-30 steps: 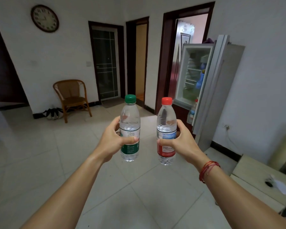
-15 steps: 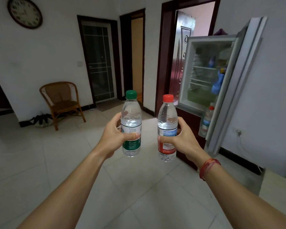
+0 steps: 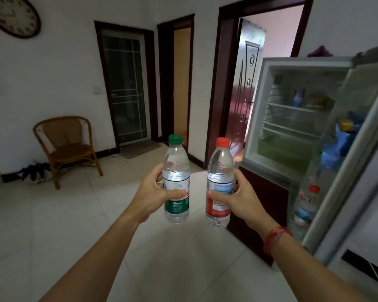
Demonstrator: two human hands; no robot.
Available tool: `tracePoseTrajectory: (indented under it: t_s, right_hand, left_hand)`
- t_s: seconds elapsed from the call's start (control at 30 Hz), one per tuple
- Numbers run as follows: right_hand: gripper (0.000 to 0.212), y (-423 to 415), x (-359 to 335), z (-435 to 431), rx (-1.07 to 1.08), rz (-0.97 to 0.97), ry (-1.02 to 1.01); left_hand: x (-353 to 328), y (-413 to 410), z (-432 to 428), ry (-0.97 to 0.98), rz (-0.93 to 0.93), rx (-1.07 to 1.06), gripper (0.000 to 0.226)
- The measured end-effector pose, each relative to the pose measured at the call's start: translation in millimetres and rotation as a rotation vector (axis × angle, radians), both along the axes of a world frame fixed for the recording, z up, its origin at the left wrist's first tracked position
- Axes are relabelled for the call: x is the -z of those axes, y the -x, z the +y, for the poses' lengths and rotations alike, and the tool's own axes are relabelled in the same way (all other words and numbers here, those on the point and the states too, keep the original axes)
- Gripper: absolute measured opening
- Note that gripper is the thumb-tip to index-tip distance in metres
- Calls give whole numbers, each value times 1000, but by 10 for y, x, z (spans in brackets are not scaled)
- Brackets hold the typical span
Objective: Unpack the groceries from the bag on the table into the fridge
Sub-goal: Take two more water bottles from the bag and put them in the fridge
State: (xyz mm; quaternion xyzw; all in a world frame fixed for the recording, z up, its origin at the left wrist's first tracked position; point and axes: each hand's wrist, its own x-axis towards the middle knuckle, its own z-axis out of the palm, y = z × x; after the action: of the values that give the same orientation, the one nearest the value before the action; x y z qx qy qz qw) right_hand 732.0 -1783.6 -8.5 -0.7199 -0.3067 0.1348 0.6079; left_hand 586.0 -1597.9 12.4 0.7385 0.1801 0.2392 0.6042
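Bottle labels (image 3: 176, 203) and clock (image 3: 13, 15) numerals too blurred; nothing legible.

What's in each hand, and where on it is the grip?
Left hand grips the green-capped bottle around its labelled middle; right hand, the red-capped bottle likewise.

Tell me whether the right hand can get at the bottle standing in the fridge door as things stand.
Likely yes for reach: the fridge door stands open and nothing lies between the right hand and the door bottle. But the hand grips its own red-capped bottle, so grasping looks unlikely.
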Motion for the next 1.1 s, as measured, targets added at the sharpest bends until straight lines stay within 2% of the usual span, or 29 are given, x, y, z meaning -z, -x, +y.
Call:
tracePoseTrajectory:
  t_s: [0.33, 0.53, 0.73, 0.9, 1.1]
  right_hand:
    - [70, -1425, 160, 1279, 104, -34, 46]
    - [71, -2270, 63, 2090, 173, -20, 71]
    - [71, -2996, -18, 2574, 230, -15, 60]
    - [72, -3640, 54, 2795, 271, -4, 66]
    - [76, -4605, 172, 2911, 369, 8, 74]
  left_hand:
    - [149, -1528, 1392, -29, 32, 63, 66]
    - [70, -2547, 2351, -143, 31, 131, 60]
    - [-30, -3452, 2831, -187, 14, 187, 61]
    - [58, -4248, 3028, -195, 49, 219, 48]
    - [230, -5312, 3289, -180, 28, 341, 73]
